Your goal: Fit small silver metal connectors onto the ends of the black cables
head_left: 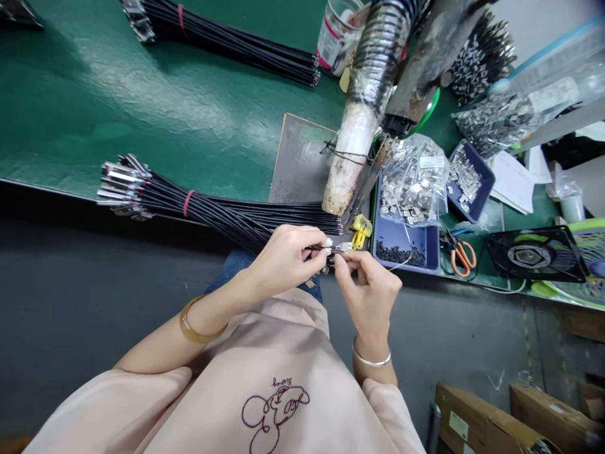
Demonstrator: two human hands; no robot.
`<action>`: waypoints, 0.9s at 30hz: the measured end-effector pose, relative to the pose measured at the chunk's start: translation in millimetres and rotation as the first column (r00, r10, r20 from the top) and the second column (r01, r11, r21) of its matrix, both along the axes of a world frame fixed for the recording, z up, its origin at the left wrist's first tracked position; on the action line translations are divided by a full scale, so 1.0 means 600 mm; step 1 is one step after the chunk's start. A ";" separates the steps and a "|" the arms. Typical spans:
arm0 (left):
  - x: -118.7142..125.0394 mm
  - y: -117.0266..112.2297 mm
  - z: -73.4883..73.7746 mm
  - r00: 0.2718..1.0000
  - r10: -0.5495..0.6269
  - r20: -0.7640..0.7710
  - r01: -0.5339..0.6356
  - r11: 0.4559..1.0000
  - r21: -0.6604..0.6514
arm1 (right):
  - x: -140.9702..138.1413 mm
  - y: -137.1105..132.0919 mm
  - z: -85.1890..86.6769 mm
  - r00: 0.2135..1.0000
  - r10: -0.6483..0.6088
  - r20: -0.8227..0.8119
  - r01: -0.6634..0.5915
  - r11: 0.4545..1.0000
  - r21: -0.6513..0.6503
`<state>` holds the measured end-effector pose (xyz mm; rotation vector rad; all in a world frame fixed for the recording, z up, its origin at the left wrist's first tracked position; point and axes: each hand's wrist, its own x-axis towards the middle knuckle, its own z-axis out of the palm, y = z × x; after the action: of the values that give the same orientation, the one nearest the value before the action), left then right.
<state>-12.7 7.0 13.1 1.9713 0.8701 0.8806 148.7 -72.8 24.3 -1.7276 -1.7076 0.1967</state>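
My left hand point(299, 255) pinches a thin black cable close to its end, beside a bundle of black cables point(227, 217) tied with a red band. At the cable's tip, just past my left fingers, is a small silvery metal connector point(346, 246). My right hand point(371, 280) is closed right below that connector, thumb and index finger nearly together. Whatever lies between those fingertips is too small to make out. Several bright metal plugs point(123, 186) form the far left end of the bundle. A yellow clip-like piece point(362, 231) lies just beyond the connector.
Above the hands hang a ribbed duct point(375, 69) and a soldering-iron-like tool point(378, 164). To the right are a blue tray point(430, 243) of small parts, a second tray point(482, 195), orange-handled scissors point(463, 258) and a fan point(536, 255). Another cable bundle point(236, 44) lies at the back.
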 end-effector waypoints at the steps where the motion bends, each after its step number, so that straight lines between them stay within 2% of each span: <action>1: 0.000 -0.001 -0.002 1.000 -0.006 -0.007 0.006 1.000 0.010 | -0.003 0.006 -0.004 1.000 0.000 0.019 0.001 1.000 -0.006; 6: -0.002 -0.003 -0.008 0.999 -0.044 -0.017 0.045 0.998 0.044 | -0.011 0.023 -0.019 1.000 0.005 -0.007 -0.005 0.999 -0.051; 9: -0.006 0.002 -0.007 0.998 -0.070 -0.008 0.070 0.997 0.020 | -0.005 0.016 -0.015 0.991 0.032 -0.133 -0.044 0.995 -0.087; 10: -0.008 0.005 -0.007 0.997 -0.083 -0.004 0.083 0.997 -0.008 | 0.001 0.013 -0.011 0.982 0.018 -0.186 -0.033 0.996 -0.077; 12: -0.011 0.009 -0.007 0.994 -0.106 0.008 0.107 0.991 -0.085 | 0.026 0.009 -0.001 0.970 -0.074 -0.229 0.073 0.997 -0.013; 14: -0.012 0.014 -0.009 0.992 -0.121 0.032 0.124 0.978 -0.165 | 0.064 0.013 0.008 0.968 -0.210 -0.138 0.221 0.973 0.066; 15: -0.012 0.016 -0.010 0.991 -0.122 0.046 0.129 0.972 -0.198 | 0.086 0.018 0.011 0.969 -0.244 -0.036 0.246 0.967 0.070; 17: -0.010 0.019 -0.011 0.991 -0.118 0.067 0.131 0.960 -0.249 | 0.130 0.036 0.010 0.969 -0.188 0.162 0.193 0.981 -0.012; 19: -0.007 0.021 -0.011 0.989 -0.121 0.080 0.139 0.947 -0.291 | 0.166 0.058 0.003 0.965 -0.110 0.236 0.144 0.981 -0.131; 21: -0.004 0.022 -0.010 0.989 -0.116 0.088 0.139 0.936 -0.323 | 0.186 0.076 -0.007 0.975 -0.055 0.214 0.105 0.967 -0.233; 23: -0.001 0.022 -0.009 0.991 -0.093 0.095 0.120 0.932 -0.342 | 0.187 0.083 -0.011 0.986 -0.050 0.162 0.093 0.958 -0.270; 25: 0.003 0.021 -0.008 0.994 -0.052 0.096 0.083 0.934 -0.348 | 0.173 0.077 -0.007 0.990 -0.115 0.087 0.131 0.968 -0.215; 27: 0.006 0.019 -0.008 0.995 -0.012 0.096 0.046 0.935 -0.350 | 0.149 0.061 0.003 0.978 -0.197 -0.072 0.190 0.976 -0.103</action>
<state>-9.0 18.5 8.5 1.6157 0.8753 0.7345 238.3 -36.3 26.3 -1.9166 -1.4816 0.2601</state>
